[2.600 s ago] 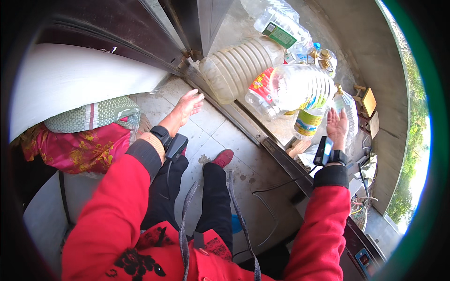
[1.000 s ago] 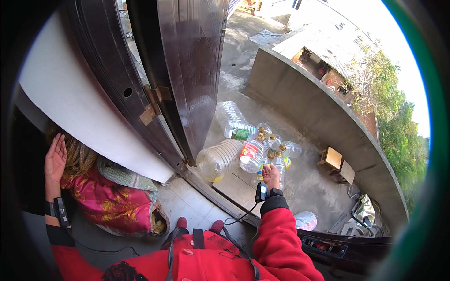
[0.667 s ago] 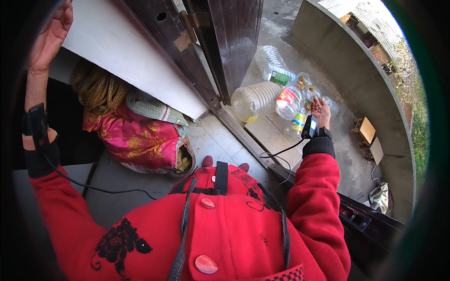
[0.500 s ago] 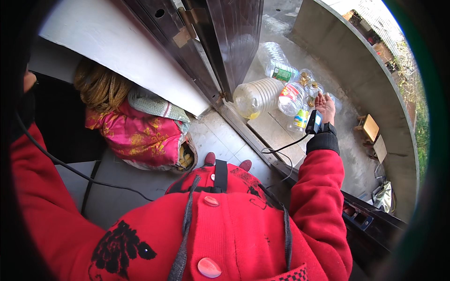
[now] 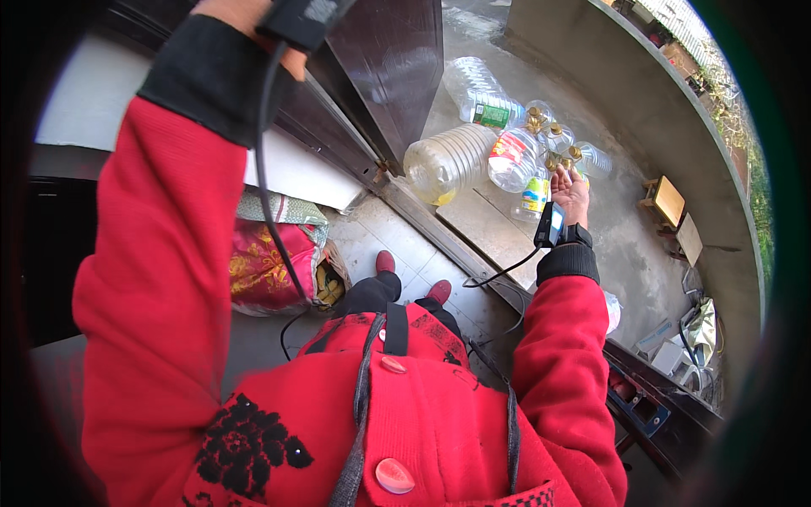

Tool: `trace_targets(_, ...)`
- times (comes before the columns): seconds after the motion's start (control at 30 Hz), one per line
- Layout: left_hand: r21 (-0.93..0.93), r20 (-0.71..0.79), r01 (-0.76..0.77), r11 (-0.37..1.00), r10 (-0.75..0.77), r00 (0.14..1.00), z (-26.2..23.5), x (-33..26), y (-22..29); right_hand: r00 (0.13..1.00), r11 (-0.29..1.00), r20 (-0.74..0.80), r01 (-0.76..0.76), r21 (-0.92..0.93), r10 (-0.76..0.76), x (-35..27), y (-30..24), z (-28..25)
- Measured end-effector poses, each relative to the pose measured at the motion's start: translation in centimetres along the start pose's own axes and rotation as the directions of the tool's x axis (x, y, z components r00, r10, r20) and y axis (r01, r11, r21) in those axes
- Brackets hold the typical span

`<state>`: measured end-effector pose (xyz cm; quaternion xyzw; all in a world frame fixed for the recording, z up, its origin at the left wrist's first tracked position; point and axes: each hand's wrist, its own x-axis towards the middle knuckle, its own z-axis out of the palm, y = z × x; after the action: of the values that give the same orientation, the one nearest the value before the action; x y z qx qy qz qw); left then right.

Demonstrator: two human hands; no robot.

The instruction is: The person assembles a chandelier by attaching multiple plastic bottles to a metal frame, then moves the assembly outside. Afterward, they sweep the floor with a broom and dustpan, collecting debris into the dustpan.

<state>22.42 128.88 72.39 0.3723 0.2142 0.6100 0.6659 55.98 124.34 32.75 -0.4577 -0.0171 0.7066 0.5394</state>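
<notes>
At the right, my right hand [image 5: 570,198] is turned palm up with its fingers curled in at the necks of a cluster of empty clear plastic bottles. A large ribbed bottle [image 5: 449,165] is nearest the doorway. Beside it are a bottle with a red label [image 5: 512,160], a big one with a green label [image 5: 483,95] and a small one with a yellow label [image 5: 534,194]. Several have yellow caps. At the top left, my left hand [image 5: 241,15] is raised by the dark door frame. The picture's edge and a black wrist device hide most of its fingers.
A dark door [image 5: 389,68] stands open above a metal threshold [image 5: 427,224]. Outside are a curved concrete wall [image 5: 642,110] and a small wooden stool [image 5: 667,201]. Indoors, a pink floral sack [image 5: 269,269] lies left of my feet. Black cables hang from both wrists.
My left arm has swung up and inward from the far left edge, now covering part of the sack. My right hand and the bottles sit slightly farther left as the view shifts.
</notes>
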Motion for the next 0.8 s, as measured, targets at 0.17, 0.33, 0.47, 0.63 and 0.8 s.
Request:
trace_targets(0.17,-0.336,-0.334,0.102,0.936,-0.219,0.917,-12.0,-1.2,-16.6,0.993,1.000,-0.115,-0.021,-0.015,0.019,2.3,2.0,0.5)
trace_targets(0.33,-0.617,-0.622,0.130,0.776,-0.582,0.524,-25.3,-3.9,-30.2,0.970,0.999,-0.245,0.003,-0.046,-0.014,6.7,5.2,0.4)
trace_targets(0.47,-0.563,-0.733,0.269,0.781,-0.623,0.274,-32.9,-6.7,-35.2,0.943,0.999,-0.331,-0.028,-0.020,0.020,10.6,8.8,0.2)
trace_targets(0.63,-0.437,-0.830,0.473,0.765,-0.546,0.117,-41.2,-6.9,-38.3,0.895,0.993,-0.435,-0.114,-0.018,0.095,17.0,16.0,1.5)
trace_targets(0.8,-0.436,-0.839,0.568,0.698,-0.544,0.023,-44.1,-9.0,-41.5,0.833,0.972,-0.521,-0.235,-0.026,0.188,18.7,20.3,0.5)
